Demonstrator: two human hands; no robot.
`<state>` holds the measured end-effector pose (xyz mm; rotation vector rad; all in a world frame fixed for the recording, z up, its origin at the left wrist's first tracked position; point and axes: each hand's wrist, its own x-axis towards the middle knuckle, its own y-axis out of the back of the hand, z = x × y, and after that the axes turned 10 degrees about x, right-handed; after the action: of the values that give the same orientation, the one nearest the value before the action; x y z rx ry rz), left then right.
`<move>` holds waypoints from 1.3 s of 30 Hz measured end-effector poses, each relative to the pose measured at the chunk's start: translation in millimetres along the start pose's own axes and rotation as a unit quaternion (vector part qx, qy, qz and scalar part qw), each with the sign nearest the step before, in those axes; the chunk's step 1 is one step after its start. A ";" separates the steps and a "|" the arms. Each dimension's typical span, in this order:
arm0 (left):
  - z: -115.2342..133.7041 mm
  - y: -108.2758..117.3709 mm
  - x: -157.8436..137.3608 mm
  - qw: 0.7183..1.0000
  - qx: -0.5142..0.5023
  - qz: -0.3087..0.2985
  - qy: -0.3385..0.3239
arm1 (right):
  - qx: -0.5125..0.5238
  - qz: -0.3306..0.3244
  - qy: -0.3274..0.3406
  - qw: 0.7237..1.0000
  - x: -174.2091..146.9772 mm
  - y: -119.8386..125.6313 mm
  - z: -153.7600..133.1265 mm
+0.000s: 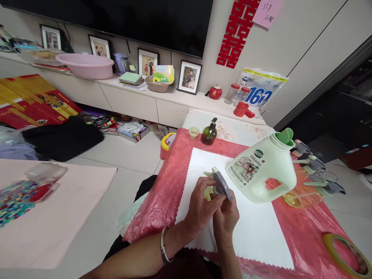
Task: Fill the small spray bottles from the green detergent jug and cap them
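Over a white scalloped-edge sheet (252, 232), my two hands meet around a grey and pale-green trigger spray head (221, 184). My left hand (202, 201), with a silver bangle on its wrist, has its fingers closed around the trigger side. From the other side, my right hand (227, 213) pinches the grey body; part of its grip is hidden. Close to the right hand stands a large pale-green detergent jug (261, 170), uncapped, its green spout showing. Beyond the sheet are a dark green pump bottle (209, 134) and a pale-green cap (193, 132).
Several spray heads (316, 166) lie at the right, by an orange transparent container (305, 193). A tape roll (345, 254) lies on the red plastic cover (154, 209) at the front right. Another table (72, 217) with colourful beads (17, 197) is on the left.
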<state>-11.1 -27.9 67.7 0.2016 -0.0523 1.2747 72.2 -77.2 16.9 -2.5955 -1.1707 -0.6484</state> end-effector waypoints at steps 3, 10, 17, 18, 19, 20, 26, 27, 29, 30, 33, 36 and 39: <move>-3.0 2.2 -1.5 1.000 0.001 -0.003 -0.023 | 0.021 -0.026 -0.016 0.999 -1.0 3.1 -4.1; -11.3 2.6 -5.2 0.997 -0.025 -0.017 -0.066 | 0.072 -0.064 -0.040 0.995 -0.5 11.2 -7.7; -14.9 2.0 -7.0 0.997 -0.030 -0.019 -0.069 | 0.043 -0.039 -0.062 0.996 2.4 9.1 -5.9; -14.5 2.4 -7.0 0.997 -0.033 -0.021 -0.066 | 0.041 -0.047 -0.059 0.996 3.3 8.9 -8.3; -14.0 3.1 -6.9 0.997 -0.037 -0.023 -0.062 | 0.041 -0.054 -0.054 0.996 4.0 8.7 -10.7; -13.5 3.9 -6.6 0.997 -0.042 -0.027 -0.057 | 0.045 -0.058 -0.050 0.996 4.5 8.7 -12.8; -16.0 9.4 -4.9 0.995 -0.053 -0.063 -0.060 | 0.051 -0.047 -0.059 0.996 2.7 9.5 -14.6; -17.7 9.8 -4.9 0.994 -0.052 -0.065 -0.065 | 0.050 -0.047 -0.056 0.996 2.6 9.4 -14.4; -21.0 9.9 -5.3 0.994 -0.059 -0.057 -0.075 | 0.044 -0.048 -0.047 0.997 3.4 9.0 -15.1; -22.2 9.7 -5.6 0.993 -0.067 -0.051 -0.077 | 0.039 -0.047 -0.044 0.997 4.2 8.6 -16.0; -22.8 9.2 -6.1 0.992 -0.094 -0.037 -0.078 | 0.033 -0.042 -0.032 0.998 6.5 7.2 -18.7; -20.0 9.6 -6.3 0.991 -0.099 -0.037 -0.083 | 0.049 -0.040 -0.016 0.998 6.8 6.6 -19.0; -18.0 9.9 -7.4 0.992 -0.089 -0.042 -0.076 | 0.056 -0.048 -0.013 0.997 5.7 7.7 -17.5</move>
<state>-24.0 -28.9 50.1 0.1446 -0.2854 1.1612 76.1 -85.0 34.9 -2.4753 -1.3066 -0.5518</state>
